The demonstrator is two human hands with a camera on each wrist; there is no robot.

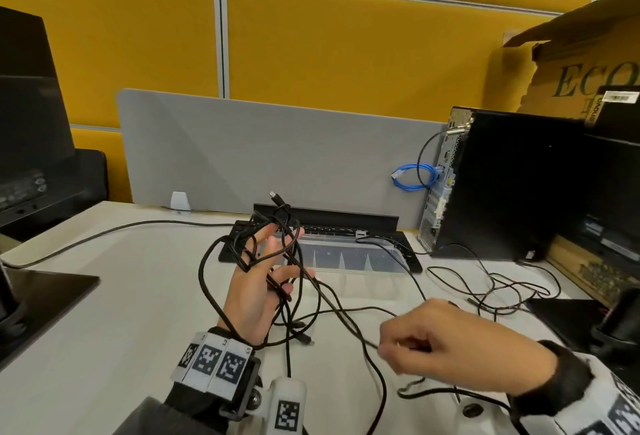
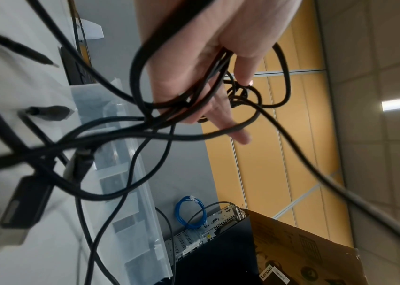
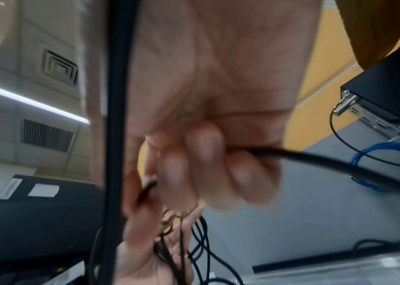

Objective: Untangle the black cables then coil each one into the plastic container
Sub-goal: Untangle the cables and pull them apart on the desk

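Note:
A tangle of black cables (image 1: 277, 247) hangs from my raised left hand (image 1: 273, 261), looped among its spread fingers; in the left wrist view the thumb (image 2: 243, 73) and a curled finger keep the loops (image 2: 189, 100) against the palm. Loose strands and plugs (image 1: 304, 337) trail down to the desk. Lower right, my right hand (image 1: 391, 348) pinches one strand (image 1: 346, 320) pulled out of the tangle; the right wrist view shows its fingers (image 3: 206, 154) curled round that cable (image 3: 340, 164). The clear plastic container (image 1: 349, 258) stands behind the hands, apparently empty.
A black keyboard (image 1: 242, 226) lies behind the container, against a grey divider (image 1: 277, 157). At the right stand a black PC tower (image 1: 512, 185) with a blue cable (image 1: 414, 176), thin wires (image 1: 502, 289) on the desk and a cardboard box (image 1: 571, 63). A monitor base (image 1: 41, 282) sits left.

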